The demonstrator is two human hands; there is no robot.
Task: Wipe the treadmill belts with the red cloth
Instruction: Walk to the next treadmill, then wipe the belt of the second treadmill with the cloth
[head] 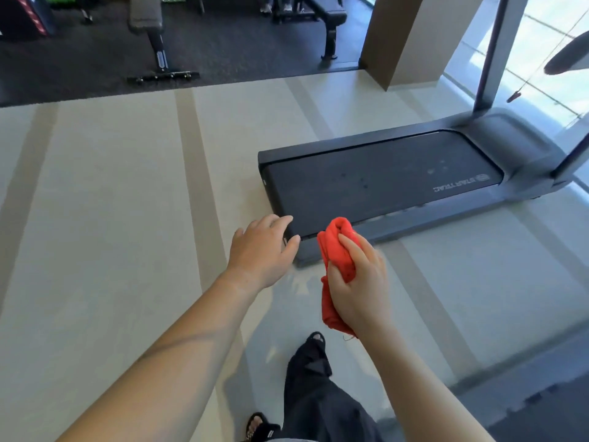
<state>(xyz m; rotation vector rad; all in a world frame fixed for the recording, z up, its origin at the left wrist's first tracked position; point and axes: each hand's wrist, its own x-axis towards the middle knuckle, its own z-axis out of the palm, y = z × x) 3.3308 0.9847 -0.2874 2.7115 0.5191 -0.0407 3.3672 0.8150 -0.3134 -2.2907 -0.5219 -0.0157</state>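
We see the crumpled red cloth point(337, 235) bunched in the right hand point(361, 287), whose fingers point(350, 247) are curled tightly round its middle. A rounded wad bulges out above the knuckles and a loose tail hangs below the palm. The cloth is held in the air just over the near rear corner of the treadmill, not on the belt.

The left hand point(259, 250) holds nothing. Its fingers are loosely spread and reach toward that same rear corner; we cannot tell whether the tips touch the frame or hang just above it. The two hands are near each other, with the cloth to the right of the left fingertips.

The flat black treadmill belt point(376, 183) stretches away from the hands toward the upper right, with a few faint spots on it and white brand lettering near its far end. It sits in a dark grey treadmill frame point(424, 218), and nothing lies on it. Grey upright posts point(492, 55) rise at the far end, and a small red safety clip point(513, 97) hangs on a cord beside them.

Around it lies a pale striped floor point(111, 186). Below the hands we see a leg in black trousers point(318, 393) and black sandals point(315, 338). Beyond the floor, on dark matting point(79, 68), stand black weight benches point(153, 36), with a tan square pillar point(404, 36) beside the treadmill.
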